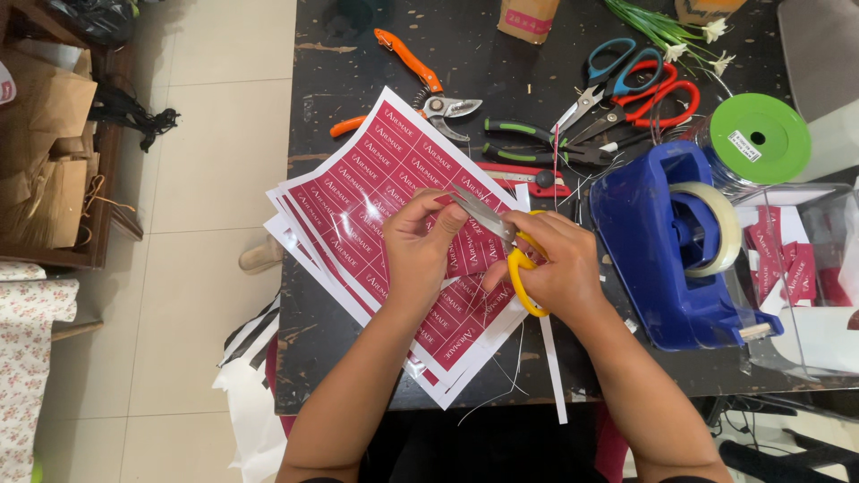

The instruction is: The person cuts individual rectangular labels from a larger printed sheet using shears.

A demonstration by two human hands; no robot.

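My right hand [559, 264] grips yellow-handled scissors [519, 259], fingers through the loops, blades pointing up-left. My left hand [420, 246] pinches something small at the blade tips; what it holds is hidden by the fingers. Both hands hover over a stack of glossy sheets [376, 179] printed with dark red rectangular labels, fanned out on the black table [340, 340]. A thin white paper strip [552, 367] lies below my right hand, hanging over the table's near edge.
A blue tape dispenser [658, 241] stands right of my hands, a green-lidded spool [759, 139] behind it. Orange pruning shears [420, 85], green-handled pliers [528, 143], red and blue scissors [635, 85] lie at the back. A clear box [805, 277] holds red labels at right.
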